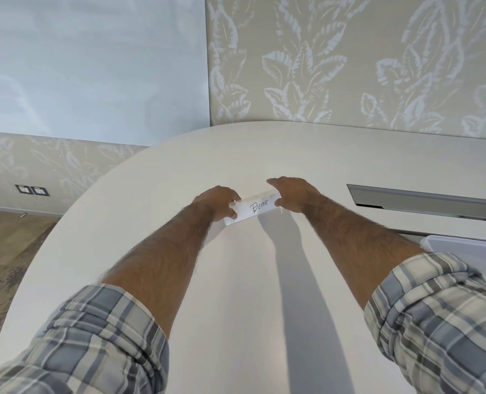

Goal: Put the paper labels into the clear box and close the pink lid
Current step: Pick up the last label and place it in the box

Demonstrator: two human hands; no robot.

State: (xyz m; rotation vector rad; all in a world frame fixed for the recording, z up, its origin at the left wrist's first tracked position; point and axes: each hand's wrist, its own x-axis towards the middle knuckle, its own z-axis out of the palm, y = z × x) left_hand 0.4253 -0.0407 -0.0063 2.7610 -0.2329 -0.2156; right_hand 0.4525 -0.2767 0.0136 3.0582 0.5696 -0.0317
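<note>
Both hands are gripping one white paper label (pixel 250 209), hand-lettered "DEAR", out over the middle of the pale oval worktop (pixel 151 180). The left hand (pixel 217 201) is pinching the label's left end between thumb and curled fingers; the right hand (pixel 291 193) is closing on the right end the same way. Cannot tell whether this is a single strip or a small stack. The clear plastic box (pixel 463 245) is showing only as a translucent rim at the right edge, well apart from the label, partly behind the checked sleeve (pixel 440 308). No pink lid in view. Judgement: task is at an early stage; the held label is not yet boxed, and lid closing remains.
</note>
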